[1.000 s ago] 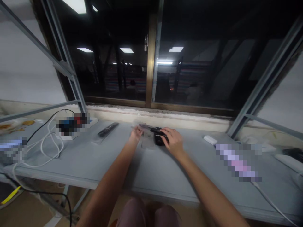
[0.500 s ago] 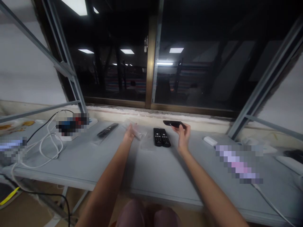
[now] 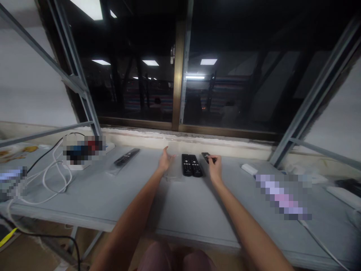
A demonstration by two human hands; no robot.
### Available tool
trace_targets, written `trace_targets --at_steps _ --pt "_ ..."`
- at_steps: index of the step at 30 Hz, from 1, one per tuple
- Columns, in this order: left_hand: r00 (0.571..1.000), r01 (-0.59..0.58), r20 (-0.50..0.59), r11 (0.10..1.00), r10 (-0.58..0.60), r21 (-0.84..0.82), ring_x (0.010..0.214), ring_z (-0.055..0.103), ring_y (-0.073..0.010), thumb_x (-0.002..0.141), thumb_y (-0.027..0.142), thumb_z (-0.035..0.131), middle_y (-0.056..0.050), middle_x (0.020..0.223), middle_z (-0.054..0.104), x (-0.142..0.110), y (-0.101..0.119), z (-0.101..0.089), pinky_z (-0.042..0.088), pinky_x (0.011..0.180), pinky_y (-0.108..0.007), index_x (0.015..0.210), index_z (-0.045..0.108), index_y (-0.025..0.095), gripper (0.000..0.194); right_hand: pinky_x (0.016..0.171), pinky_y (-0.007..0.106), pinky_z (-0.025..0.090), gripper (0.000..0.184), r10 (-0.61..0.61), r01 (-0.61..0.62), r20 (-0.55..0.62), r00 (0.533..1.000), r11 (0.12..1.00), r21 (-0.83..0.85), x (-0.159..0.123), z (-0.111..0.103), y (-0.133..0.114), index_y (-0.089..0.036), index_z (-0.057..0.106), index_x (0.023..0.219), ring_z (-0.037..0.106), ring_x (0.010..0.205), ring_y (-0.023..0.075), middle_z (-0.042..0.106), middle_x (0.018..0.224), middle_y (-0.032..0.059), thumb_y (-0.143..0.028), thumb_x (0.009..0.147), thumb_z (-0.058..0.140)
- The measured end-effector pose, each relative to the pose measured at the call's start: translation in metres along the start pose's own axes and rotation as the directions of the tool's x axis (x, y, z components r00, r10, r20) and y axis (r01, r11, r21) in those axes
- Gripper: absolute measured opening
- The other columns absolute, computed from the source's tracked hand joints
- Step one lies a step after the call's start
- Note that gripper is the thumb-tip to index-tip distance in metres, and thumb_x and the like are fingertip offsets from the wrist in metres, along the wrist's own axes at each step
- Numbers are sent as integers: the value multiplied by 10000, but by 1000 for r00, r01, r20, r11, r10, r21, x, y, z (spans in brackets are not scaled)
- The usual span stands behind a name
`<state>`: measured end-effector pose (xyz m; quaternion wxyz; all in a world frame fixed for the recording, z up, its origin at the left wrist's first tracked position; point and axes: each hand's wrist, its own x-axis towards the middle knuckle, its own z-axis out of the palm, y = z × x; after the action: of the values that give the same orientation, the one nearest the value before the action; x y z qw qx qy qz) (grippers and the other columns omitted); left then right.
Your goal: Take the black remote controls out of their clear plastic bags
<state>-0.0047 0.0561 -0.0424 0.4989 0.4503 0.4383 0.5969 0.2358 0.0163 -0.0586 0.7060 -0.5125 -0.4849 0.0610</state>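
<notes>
My right hand (image 3: 215, 168) grips a black remote control (image 3: 205, 154) at its near end, just right of two others. Those two black remote controls, a left one (image 3: 186, 165) and a right one (image 3: 196, 166), lie side by side on the grey table (image 3: 180, 210). My left hand (image 3: 165, 162) has its fingers apart and appears to hold nothing. Beside and partly under it are clear plastic bags (image 3: 174, 172), hard to make out. Farther left lies another remote control (image 3: 126, 157) inside a clear plastic sleeve.
A white power strip (image 3: 77, 165) with blurred-out plugs and looping white cables (image 3: 60, 194) occupies the left. To the right are a small white object (image 3: 249, 169) and a pixelated device (image 3: 282, 197) with a cable. Metal frame posts (image 3: 293, 131) rise at both sides before a window.
My right hand has lowered the remote control toward the table, beside the pair. My left hand has let go of a clear plastic bag and shifted slightly right, its fingers spreading.
</notes>
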Motion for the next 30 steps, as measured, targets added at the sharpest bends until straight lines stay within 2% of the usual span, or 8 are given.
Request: trace_targets --at_steps 3,5,8,13,18,21,26,30 --pt "960 -251 -29 902 279 352 1297 350 -312 641 145 749 -109 1221 518 -13 4 7 339 997 -348 1163 553 249 566 652 279 453 118 -138 143 46 989 980 -136 -1 4 12 -229 477 821 585 713 162 617 775 13 -303 830 387" --pt "939 -322 29 842 344 434 1363 226 -324 650 131 735 -128 1333 444 -16 8 9 242 1070 -372 1035 609 223 415 633 272 456 139 -193 208 86 977 953 -219 -2 5 19 -228 487 821 588 709 164 617 774 17 -268 820 354" --pt "960 -279 161 845 229 457 1359 257 -310 668 153 724 -141 1275 511 -17 10 10 185 1097 -374 814 621 201 184 624 284 461 163 -198 224 119 973 936 -273 -4 7 27 -218 521 841 582 694 179 607 791 35 -252 778 374" --pt "956 -78 288 907 -49 414 1377 254 -291 634 166 747 -141 1252 558 -22 1 13 171 1093 -378 744 600 196 187 629 318 470 287 -163 228 203 966 906 -357 -9 8 37 -194 587 948 575 629 195 597 812 63 -221 731 400" --pt "939 -113 343 932 -13 345 1417 113 -298 714 265 691 -156 1368 476 -24 -6 13 46 1105 -465 896 632 199 202 682 357 479 371 -43 198 323 946 863 -465 -11 6 34 -149 633 1024 600 646 219 628 840 106 -225 738 409" --pt "915 -237 402 773 -26 589 1409 135 -323 744 374 661 -150 1438 398 -25 -3 11 -67 1082 -530 1076 618 213 372 708 385 477 423 68 155 367 928 824 -545 -11 0 17 -114 627 1106 626 743 253 643 948 161 -239 757 423" --pt "831 -422 481 247 -280 872 1421 36 -305 922 517 242 -107 1552 123 -31 9 11 -19 1055 -629 1449 273 230 601 908 440 399 472 379 179 468 798 592 -786 -13 -11 -29 -186 504 1306 534 1106 287 589 1211 134 -255 861 362" --pt "827 -443 488 211 -280 871 1420 68 -302 924 545 173 -93 1550 142 -31 11 11 12 1051 -646 1454 270 244 618 952 457 357 471 416 220 494 764 551 -805 -14 -15 -49 -168 466 1341 483 1163 291 565 1261 139 -261 901 326"
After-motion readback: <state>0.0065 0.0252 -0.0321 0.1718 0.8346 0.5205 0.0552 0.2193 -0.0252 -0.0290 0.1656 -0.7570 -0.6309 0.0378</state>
